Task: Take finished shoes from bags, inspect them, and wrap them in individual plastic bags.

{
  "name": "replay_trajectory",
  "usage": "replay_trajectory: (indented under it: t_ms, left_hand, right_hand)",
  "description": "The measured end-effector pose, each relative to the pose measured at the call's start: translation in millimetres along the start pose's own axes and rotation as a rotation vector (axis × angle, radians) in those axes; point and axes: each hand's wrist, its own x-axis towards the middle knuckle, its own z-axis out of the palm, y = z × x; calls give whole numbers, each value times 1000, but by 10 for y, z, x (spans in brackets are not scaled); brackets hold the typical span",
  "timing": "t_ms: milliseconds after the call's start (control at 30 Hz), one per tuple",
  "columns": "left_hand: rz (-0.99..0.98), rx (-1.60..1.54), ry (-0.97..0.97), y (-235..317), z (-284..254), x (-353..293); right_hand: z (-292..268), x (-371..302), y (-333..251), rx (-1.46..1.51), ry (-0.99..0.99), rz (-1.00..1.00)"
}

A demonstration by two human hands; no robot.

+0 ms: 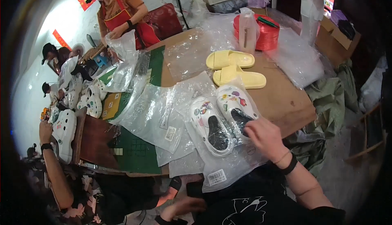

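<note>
My right hand (264,137) is at the heel of the right-hand white clog (234,99), fingers bent; I cannot tell whether they grip the shoe or only its plastic. Its mate, the left-hand white clog (205,115), lies just beside it, both charm-studded and in a clear plastic bag (241,166) at the near edge of the brown tabletop (290,106). My left hand (187,205) is low and blurred, its grasp unclear. Yellow slides (245,79) lie beyond the clogs.
</note>
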Motion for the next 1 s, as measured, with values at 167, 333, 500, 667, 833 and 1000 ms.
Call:
replay_trajectory:
  t_ms: [167,333,500,667,833,1000]
  left_hand:
    - [46,-94,41,-280,332,140]
    - [168,82,91,-479,473,317]
    - [29,127,56,-594,151,338]
    - [-63,-216,591,-327,-258,392]
    - [362,-903,653,-132,-205,846]
    - [496,-742,609,-8,-253,1098]
  right_hand:
    - [326,185,-196,-312,-377,10]
    - [716,253,-180,-262,-471,120]
    - [850,225,-196,-261,-450,111]
    - [967,295,-86,-259,-406,134]
    - [1216,318,-53,-111,-179,72]
    - [759,252,-103,-30,-24,65]
